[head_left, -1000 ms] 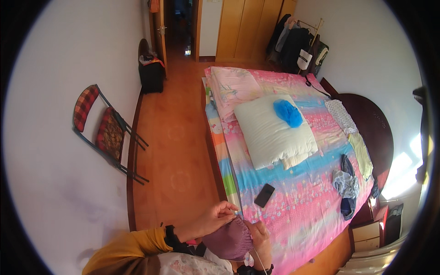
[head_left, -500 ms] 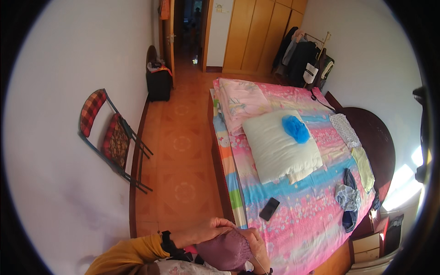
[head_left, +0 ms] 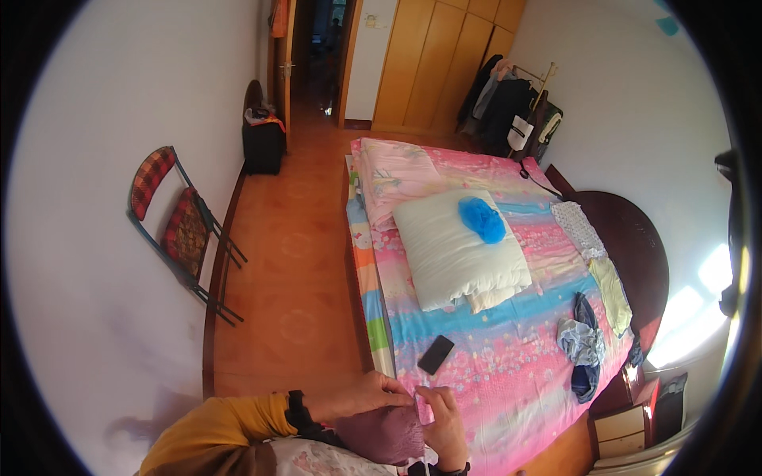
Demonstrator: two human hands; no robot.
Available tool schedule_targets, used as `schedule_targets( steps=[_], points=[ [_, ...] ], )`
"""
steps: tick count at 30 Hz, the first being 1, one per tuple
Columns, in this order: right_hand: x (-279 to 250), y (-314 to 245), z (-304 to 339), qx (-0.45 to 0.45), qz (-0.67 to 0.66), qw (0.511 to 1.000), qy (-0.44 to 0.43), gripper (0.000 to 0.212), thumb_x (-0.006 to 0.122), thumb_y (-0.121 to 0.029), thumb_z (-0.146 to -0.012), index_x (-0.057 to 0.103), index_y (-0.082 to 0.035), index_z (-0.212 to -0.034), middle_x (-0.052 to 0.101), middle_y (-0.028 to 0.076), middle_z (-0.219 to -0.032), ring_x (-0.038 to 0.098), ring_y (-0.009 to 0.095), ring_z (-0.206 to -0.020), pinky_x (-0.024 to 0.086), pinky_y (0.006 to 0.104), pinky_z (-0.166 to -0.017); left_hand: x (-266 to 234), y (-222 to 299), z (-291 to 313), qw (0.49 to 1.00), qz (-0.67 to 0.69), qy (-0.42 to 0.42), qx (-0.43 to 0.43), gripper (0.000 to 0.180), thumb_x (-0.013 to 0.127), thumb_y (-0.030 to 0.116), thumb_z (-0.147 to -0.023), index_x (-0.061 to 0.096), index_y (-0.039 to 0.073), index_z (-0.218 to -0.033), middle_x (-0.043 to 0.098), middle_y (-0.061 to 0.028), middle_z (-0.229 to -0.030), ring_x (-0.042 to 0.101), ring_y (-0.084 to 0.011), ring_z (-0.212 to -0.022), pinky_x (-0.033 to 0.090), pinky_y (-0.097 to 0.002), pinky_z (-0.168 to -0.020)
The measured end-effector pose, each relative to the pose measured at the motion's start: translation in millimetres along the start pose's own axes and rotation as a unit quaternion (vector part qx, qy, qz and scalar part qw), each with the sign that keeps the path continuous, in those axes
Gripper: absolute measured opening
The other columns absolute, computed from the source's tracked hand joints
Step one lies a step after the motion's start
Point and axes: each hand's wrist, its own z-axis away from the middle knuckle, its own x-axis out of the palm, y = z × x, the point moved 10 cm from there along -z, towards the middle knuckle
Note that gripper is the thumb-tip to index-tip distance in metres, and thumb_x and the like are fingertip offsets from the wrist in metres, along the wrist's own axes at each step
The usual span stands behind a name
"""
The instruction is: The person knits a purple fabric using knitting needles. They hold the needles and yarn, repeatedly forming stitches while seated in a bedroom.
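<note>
The room is a bedroom with a reddish-orange floor [head_left: 298,278], a wooden wardrobe [head_left: 425,67] at the far end and a folding chair [head_left: 186,230] beside the left wall. A bed with a pink and blue patterned sheet [head_left: 508,404] occupies the right side. On it lie a folded white quilt [head_left: 452,266], with a crumpled blue plastic item [head_left: 481,220] on top, and a dark phone [head_left: 436,355].

A purple knitted piece [head_left: 385,435] is at the lower edge, in front of the person's body and near the bed's side. The left hand [head_left: 369,394] is closed on its upper edge in a fingertip grip. The right hand [head_left: 444,420] is just beside it, thumb and forefinger bent together; whether they pinch anything cannot be told.

The step in hand is judged to be fine fingerwork along that edge. The next move calls for a steady left grip and a precise right pinch.

No brand or label is legible. A white bag [head_left: 520,132] by the clothes rack bears a dark mark, too small to read.
</note>
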Motion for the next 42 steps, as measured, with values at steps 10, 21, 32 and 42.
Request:
schedule_targets(
  steps=[10,21,32,42],
  points=[
    [-38.4,16.0,48.9,-0.015,0.034,0.995,0.093,0.040,0.078,-0.004,-0.063,0.075,-0.004,-0.103,0.056,0.008,-0.078,0.060,0.024,-0.071,0.049,0.0337,-0.064,13.7,-14.0,-26.2,0.991,0.125,-0.029,0.025,0.024,0.064,0.016,-0.100,0.067,0.001,-0.119,0.067,0.0030,-0.104,0.060,-0.0037,-0.093,0.049,-0.0192,-0.083],
    [-23.8,37.3,9.5,0.095,-0.113,0.988,0.052,0.030,0.074,0.001,-0.066,0.073,0.000,-0.096,0.063,0.008,-0.082,0.063,0.022,-0.074,0.050,0.0300,-0.067,-15.2,-13.6,-46.0,0.980,0.119,-0.156,-0.026,0.028,0.065,0.019,-0.100,0.068,0.000,-0.121,0.070,0.0005,-0.106,0.062,-0.0062,-0.096,0.050,-0.0222,-0.088],
    [-5.1,25.4,-55.1,0.101,-0.024,0.989,0.101,0.038,0.077,-0.004,-0.064,0.074,-0.002,-0.101,0.062,0.007,-0.080,0.063,0.022,-0.072,0.050,0.0318,-0.066,-85.1,17.6,-76.4,0.982,0.106,-0.153,-0.035,0.027,0.069,0.021,-0.098,0.070,0.003,-0.118,0.069,0.0057,-0.093,0.055,0.0008,-0.068,0.042,-0.0175,-0.057],
    [-3.6,39.9,-58.2,0.100,-0.092,0.983,0.120,0.029,0.075,-0.007,-0.069,0.074,-0.003,-0.098,0.063,0.011,-0.081,0.065,0.025,-0.074,0.050,0.0324,-0.067,-75.2,30.4,-83.9,0.966,0.098,-0.238,-0.034,0.028,0.067,0.018,-0.098,0.069,0.001,-0.120,0.071,0.0013,-0.102,0.062,-0.0048,-0.091,0.050,-0.0214,-0.082]
  ],
)
